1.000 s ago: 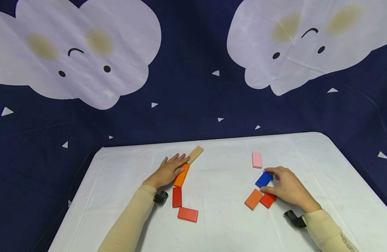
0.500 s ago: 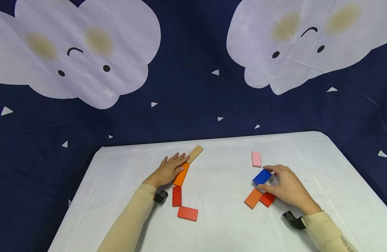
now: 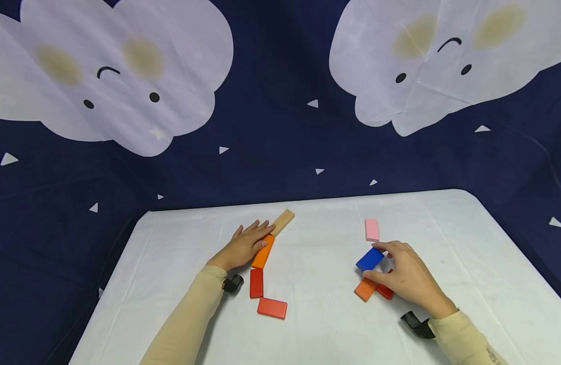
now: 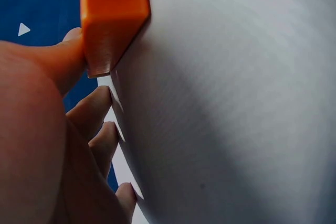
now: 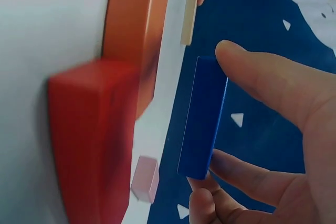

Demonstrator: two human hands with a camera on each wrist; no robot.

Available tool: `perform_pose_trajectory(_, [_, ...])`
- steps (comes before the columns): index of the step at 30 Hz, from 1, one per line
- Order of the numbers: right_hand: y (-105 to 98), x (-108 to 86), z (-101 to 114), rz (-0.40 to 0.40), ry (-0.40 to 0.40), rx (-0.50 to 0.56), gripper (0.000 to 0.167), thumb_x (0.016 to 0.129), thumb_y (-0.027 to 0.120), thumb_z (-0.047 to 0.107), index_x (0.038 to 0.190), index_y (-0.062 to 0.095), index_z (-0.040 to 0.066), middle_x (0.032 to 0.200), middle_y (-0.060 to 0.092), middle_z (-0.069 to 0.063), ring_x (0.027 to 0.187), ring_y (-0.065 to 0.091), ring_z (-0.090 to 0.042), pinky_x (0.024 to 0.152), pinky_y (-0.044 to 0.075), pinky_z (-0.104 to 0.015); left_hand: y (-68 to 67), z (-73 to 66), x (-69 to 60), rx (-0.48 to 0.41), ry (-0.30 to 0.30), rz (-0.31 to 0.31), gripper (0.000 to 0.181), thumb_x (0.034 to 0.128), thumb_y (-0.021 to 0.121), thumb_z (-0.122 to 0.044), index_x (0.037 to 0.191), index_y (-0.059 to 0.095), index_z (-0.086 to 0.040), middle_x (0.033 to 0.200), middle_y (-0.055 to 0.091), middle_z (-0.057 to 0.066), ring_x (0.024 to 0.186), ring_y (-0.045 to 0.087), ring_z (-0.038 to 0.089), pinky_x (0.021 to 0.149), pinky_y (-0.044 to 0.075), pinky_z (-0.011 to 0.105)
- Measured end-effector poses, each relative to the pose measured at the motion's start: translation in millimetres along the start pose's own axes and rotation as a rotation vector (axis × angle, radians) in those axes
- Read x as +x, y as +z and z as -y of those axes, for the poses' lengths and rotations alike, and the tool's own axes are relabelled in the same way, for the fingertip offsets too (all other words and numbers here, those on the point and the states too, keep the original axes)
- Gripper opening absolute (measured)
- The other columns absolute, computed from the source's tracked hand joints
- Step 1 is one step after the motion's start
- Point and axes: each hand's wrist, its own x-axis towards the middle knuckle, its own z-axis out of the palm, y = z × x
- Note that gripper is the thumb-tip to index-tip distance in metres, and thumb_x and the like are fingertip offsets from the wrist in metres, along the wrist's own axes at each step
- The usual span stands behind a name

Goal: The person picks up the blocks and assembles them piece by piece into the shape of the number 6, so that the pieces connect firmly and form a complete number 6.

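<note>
Between thumb and fingers of my right hand a blue block is pinched. In the right wrist view that blue block hangs clear of the table. Below it in the head view lie a reddish-orange block and a red block, both partly covered. My left hand rests with extended fingers along an orange block and the near end of a plain wooden block. The left wrist view shows the thumb against the orange block, the other fingers spread.
A dark red block and a lighter red block continue the line from the orange one toward the front. A pink block lies farther back on the right. The white table meets a dark blue cloud-print cloth.
My right hand has lifted the blue block and carried it leftward, now over the reddish-orange block. The left hand has stayed in place.
</note>
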Motion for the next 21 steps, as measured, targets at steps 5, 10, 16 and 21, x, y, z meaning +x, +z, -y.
perform_pose_trajectory(5, [6,-2.2,8,-0.014,-0.015,0.013,0.071,0.073,0.089,0.041,0.127,0.065,0.001,0.12,0.065,-0.017,0.102,0.059,-0.03,0.086,0.049,-0.052,0.2,0.1,0.1,-0.002,0.008,-0.006,0.052,0.1082,0.044,-0.034,0.158,0.035,-0.024,0.164,0.028,0.003,0.154,0.015,0.028,0.121,0.001,0.059])
perform_pose_trajectory(10, [14,-3.8,16,-0.023,-0.048,0.006,0.068,0.072,0.09,0.037,0.125,0.066,0.001,0.119,0.066,-0.015,0.106,0.058,-0.03,0.088,0.048,-0.05,0.4,-0.1,-0.2,-0.001,0.005,-0.012,0.052,0.1081,0.045,-0.033,0.158,0.036,-0.024,0.164,0.029,0.004,0.153,0.016,0.028,0.121,0.002,0.06])
perform_pose_trajectory(16, [23,-7.6,27,-0.035,-0.07,-0.001,0.066,0.069,0.092,0.033,0.121,0.068,0.001,0.118,0.067,-0.014,0.108,0.059,-0.031,0.09,0.05,-0.05,0.1,0.3,0.8,0.003,0.007,-0.005,0.052,0.1082,0.044,-0.034,0.158,0.035,-0.024,0.164,0.028,0.003,0.154,0.015,0.028,0.121,0.001,0.059])
perform_pose_trajectory(21, [31,-9.1,34,-0.054,-0.1,-0.007,0.066,0.067,0.094,0.034,0.119,0.069,0.003,0.113,0.068,-0.008,0.101,0.058,-0.023,0.083,0.05,-0.042,0.0,0.3,0.9,-0.001,0.01,-0.009,0.052,0.1082,0.044,-0.034,0.158,0.035,-0.024,0.164,0.029,0.003,0.154,0.015,0.027,0.121,0.001,0.059])
